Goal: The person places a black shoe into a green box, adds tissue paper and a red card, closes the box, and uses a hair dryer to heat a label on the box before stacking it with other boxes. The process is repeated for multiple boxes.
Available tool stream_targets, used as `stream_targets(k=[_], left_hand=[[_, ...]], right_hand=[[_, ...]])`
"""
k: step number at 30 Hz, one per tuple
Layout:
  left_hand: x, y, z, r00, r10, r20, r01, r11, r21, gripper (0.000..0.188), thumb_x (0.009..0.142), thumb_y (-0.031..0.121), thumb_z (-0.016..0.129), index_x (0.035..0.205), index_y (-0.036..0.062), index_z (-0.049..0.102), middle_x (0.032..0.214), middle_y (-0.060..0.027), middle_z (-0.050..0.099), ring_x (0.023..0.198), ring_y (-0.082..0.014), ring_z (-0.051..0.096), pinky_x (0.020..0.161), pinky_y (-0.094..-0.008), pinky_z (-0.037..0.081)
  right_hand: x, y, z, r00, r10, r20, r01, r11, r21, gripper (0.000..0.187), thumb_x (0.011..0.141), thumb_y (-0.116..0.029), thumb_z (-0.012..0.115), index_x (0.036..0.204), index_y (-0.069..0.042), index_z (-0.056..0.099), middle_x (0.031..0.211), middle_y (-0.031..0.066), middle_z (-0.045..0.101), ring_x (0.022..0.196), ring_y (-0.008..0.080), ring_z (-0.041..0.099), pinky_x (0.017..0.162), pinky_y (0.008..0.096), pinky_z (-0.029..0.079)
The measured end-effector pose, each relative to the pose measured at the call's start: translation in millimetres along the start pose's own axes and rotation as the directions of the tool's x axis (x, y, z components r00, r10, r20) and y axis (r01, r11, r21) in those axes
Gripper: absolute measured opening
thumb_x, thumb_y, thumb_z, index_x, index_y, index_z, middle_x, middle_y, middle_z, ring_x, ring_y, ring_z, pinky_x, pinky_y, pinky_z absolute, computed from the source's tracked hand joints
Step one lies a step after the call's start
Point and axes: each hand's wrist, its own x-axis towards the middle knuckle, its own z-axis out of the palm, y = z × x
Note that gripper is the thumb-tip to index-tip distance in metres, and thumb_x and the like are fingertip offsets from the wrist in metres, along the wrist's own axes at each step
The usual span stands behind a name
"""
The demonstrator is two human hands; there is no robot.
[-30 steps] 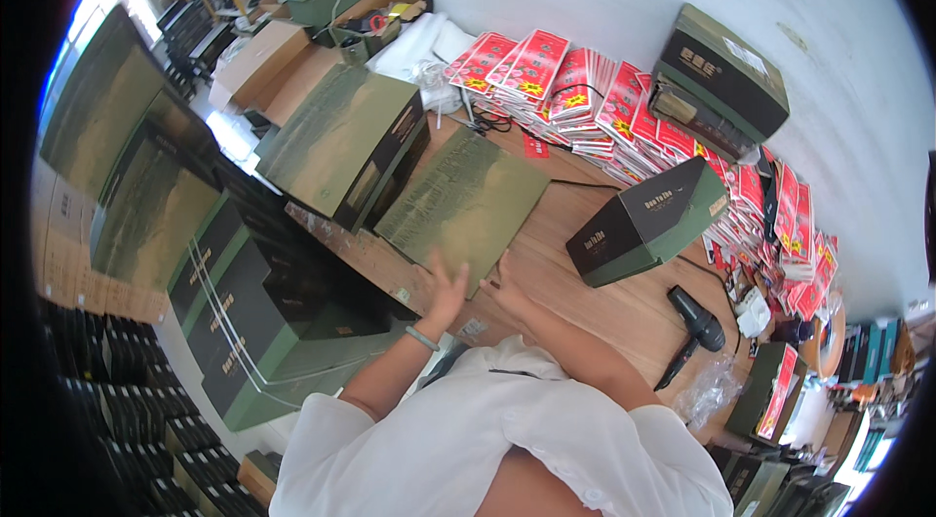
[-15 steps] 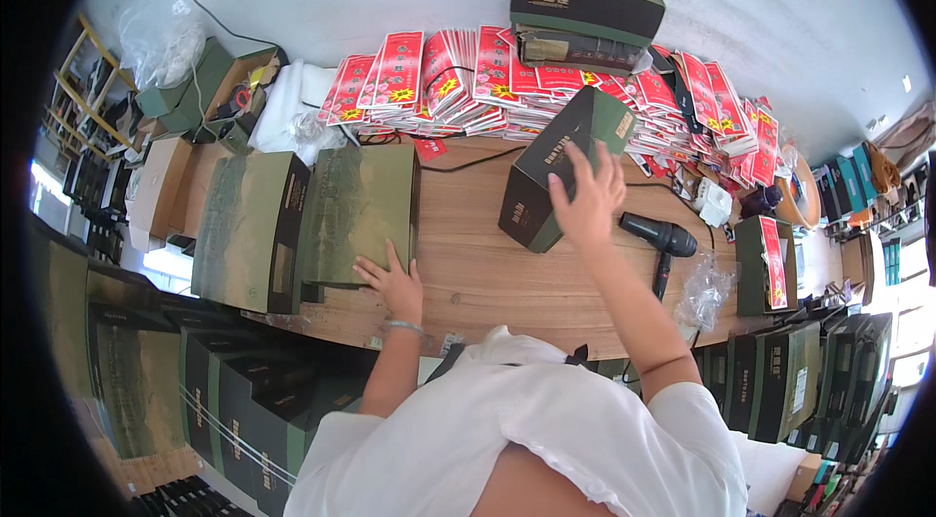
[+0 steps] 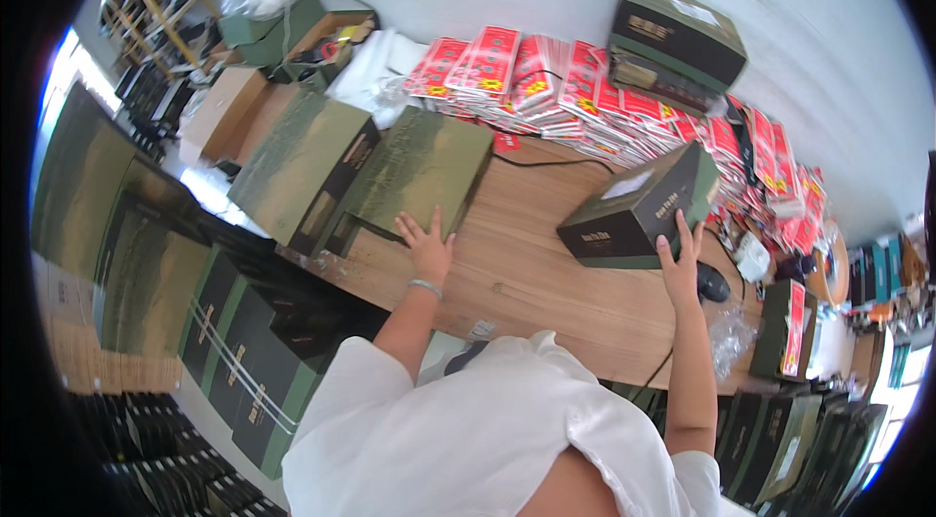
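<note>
My left hand (image 3: 426, 249) lies with fingers spread on the near edge of an olive-green box (image 3: 421, 158) on the table. A second box (image 3: 302, 161) of the same kind sits just left of it. My right hand (image 3: 681, 258) has its fingers stretched apart against the right side of a dark box (image 3: 614, 242) with a green lid edge. A white label shows on that box's upper face. Close to my right wrist lies a black hair dryer (image 3: 712, 283), partly hidden behind the hand and forearm.
Stacks of red printed packets (image 3: 551, 78) line the wall, with two boxes (image 3: 673, 29) on top. A clear plastic bag (image 3: 731, 337) and a small box (image 3: 783, 330) lie at the right. An open carton (image 3: 234, 117) stands far left, and more boxes (image 3: 258, 366) below the table edge.
The whole view has turned. My right hand has moved from over the dark box to its right side, and that box is turned, showing a label. My left hand stays on its box.
</note>
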Motion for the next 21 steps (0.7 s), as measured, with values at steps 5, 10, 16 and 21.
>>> stream_targets(k=[5,10,16,21], left_hand=[[-0.3,9.0,-20.7,0.993,-0.01,0.119,0.0,0.997,0.083,0.076,0.085,0.044,0.067,0.151,0.0316,0.031,0.156,-0.034,0.008,0.146,-0.0481,0.003,0.109,-0.0716,0.013],[-21.1,11.7,-12.9,0.996,-0.037,0.078,0.037,0.999,0.001,0.069,0.088,0.04,0.062,0.147,0.0138,0.039,0.153,-0.0358,0.015,0.145,-0.0499,0.006,0.11,-0.07,0.003],[-125.4,89.7,10.5,0.863,0.388,0.322,-0.246,0.882,-0.403,0.069,0.09,0.038,0.061,0.146,0.0075,0.036,0.15,-0.0316,0.027,0.143,-0.0459,0.019,0.113,-0.0604,0.017],[-171.7,186.8,8.9,0.488,0.43,0.76,0.529,0.547,-0.649,0.08,0.095,0.059,0.049,0.152,0.007,0.025,0.148,-0.0233,0.038,0.136,-0.0338,0.037,0.109,-0.0447,0.034]], right_hand=[[-49.5,36.4,-30.2,0.999,0.003,-0.045,0.0,0.998,0.06,0.058,0.09,-0.023,0.07,0.141,-0.009,0.044,0.153,0.0275,0.024,0.147,0.0394,0.015,0.111,0.0439,0.029],[-80.7,79.2,-75.7,0.776,0.604,0.18,-0.612,0.654,0.444,0.083,0.091,-0.066,0.049,0.151,-0.017,0.019,0.156,0.0163,0.022,0.136,0.0382,0.035,0.097,0.0522,0.042],[-95.5,142.7,-72.5,0.616,0.651,0.443,-0.746,0.303,0.592,0.109,0.081,-0.066,0.064,0.154,-0.027,-0.007,0.158,0.0141,0.011,0.132,0.0479,0.034,0.096,0.065,0.039],[-103.3,156.0,-57.9,0.605,0.605,0.518,-0.757,0.236,0.609,0.116,0.074,-0.057,0.075,0.154,-0.026,-0.004,0.156,0.0151,0.018,0.125,0.0503,0.04,0.095,0.0609,0.041]])
